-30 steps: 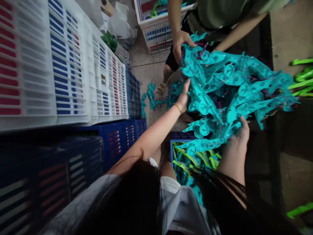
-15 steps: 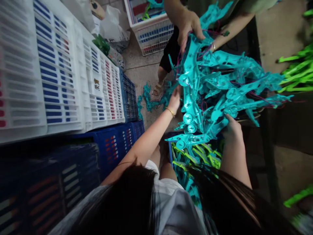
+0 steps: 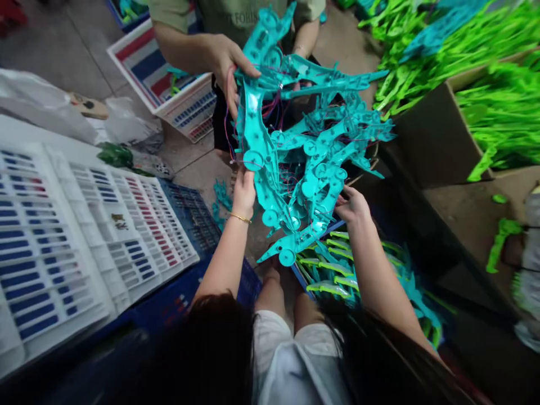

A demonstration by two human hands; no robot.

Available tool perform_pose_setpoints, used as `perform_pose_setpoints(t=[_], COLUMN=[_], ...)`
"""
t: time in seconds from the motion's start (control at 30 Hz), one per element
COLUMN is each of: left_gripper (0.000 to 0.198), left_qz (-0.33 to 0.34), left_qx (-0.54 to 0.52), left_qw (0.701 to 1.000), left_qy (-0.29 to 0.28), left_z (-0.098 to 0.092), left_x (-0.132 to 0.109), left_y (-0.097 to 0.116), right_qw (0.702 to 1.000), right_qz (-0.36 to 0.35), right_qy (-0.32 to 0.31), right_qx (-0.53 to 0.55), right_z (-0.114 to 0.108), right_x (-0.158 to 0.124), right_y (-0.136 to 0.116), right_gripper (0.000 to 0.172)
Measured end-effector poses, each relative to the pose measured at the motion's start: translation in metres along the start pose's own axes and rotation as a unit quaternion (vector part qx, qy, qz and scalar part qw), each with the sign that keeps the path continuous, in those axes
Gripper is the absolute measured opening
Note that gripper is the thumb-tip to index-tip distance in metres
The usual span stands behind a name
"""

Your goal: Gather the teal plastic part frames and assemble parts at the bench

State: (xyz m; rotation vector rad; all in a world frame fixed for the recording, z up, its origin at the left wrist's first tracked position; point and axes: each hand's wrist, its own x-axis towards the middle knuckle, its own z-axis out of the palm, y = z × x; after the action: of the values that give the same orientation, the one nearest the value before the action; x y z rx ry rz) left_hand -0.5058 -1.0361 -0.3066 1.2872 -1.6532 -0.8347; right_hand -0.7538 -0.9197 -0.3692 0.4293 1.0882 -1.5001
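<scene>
A tangled bundle of teal plastic parts (image 3: 307, 152), threaded with thin red and purple wires, hangs in the air in front of me. My left hand (image 3: 243, 189) grips its lower left side. My right hand (image 3: 353, 206) holds its lower right side. A co-worker's hand (image 3: 225, 59) grips the bundle's top from the far side; their other hand (image 3: 300, 53) is mostly hidden behind the parts. Below the bundle a blue crate (image 3: 300, 277) holds more teal and green parts (image 3: 337, 270).
White and blue slotted crates (image 3: 88, 236) are stacked at my left. A white crate (image 3: 169, 84) stands on the floor by the co-worker. A cardboard box (image 3: 434, 140) and piles of green plastic parts (image 3: 485, 62) fill the right. Loose teal parts (image 3: 220, 197) lie on the floor.
The bundle has been lifted higher and gathered more upright between us. My view has swung right, bringing the green piles and box into sight. My hands stayed on the bundle's lower sides.
</scene>
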Motion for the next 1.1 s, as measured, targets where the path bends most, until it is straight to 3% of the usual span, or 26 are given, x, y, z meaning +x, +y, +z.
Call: perform_pose_setpoints(t=[0.17,0.33,0.47,0.6,0.73,0.87,0.97,1.03,1.1], left_gripper=[0.052,0.055,0.049,0.04,0.038,0.04,0.045,0.047,0.048], left_qz=[0.034,0.047,0.098,0.097,0.041,0.042,0.074,0.099,0.115], left_qx=[0.078,0.155,0.297,0.404,0.434,0.449,0.447,0.447,0.456], left_qw=[0.996,0.986,0.948,0.91,0.899,0.891,0.89,0.887,0.879], left_qy=[0.027,0.049,0.063,-0.013,-0.051,-0.049,-0.045,-0.058,-0.082], left_z=[0.006,0.015,0.02,0.031,0.046,0.054,0.064,0.074,0.083], left_x=[-0.013,-0.029,-0.051,-0.062,-0.064,-0.072,-0.079,-0.081,-0.079], left_y=[0.001,0.005,0.017,0.026,0.025,0.019,0.015,0.012,0.01], right_qw=[0.998,0.998,0.998,0.999,0.999,0.998,0.984,0.957,0.922], right_qz=[0.04,-0.025,-0.045,-0.04,-0.013,0.039,0.026,-0.024,-0.114], right_qy=[-0.032,-0.032,-0.013,-0.021,-0.021,-0.058,-0.16,-0.252,-0.297], right_qx=[-0.032,-0.054,-0.033,0.014,0.038,-0.002,-0.073,-0.138,-0.219], right_z=[-0.025,-0.056,-0.091,-0.14,-0.174,-0.173,-0.159,-0.146,-0.13], right_x=[-0.018,-0.027,-0.027,-0.015,-0.004,-0.008,-0.017,-0.022,-0.025], right_y=[-0.007,-0.009,-0.008,0.006,0.046,0.098,0.133,0.148,0.156], right_gripper=[0.007,0.013,0.009,0.005,0.008,0.006,0.021,0.036,0.041])
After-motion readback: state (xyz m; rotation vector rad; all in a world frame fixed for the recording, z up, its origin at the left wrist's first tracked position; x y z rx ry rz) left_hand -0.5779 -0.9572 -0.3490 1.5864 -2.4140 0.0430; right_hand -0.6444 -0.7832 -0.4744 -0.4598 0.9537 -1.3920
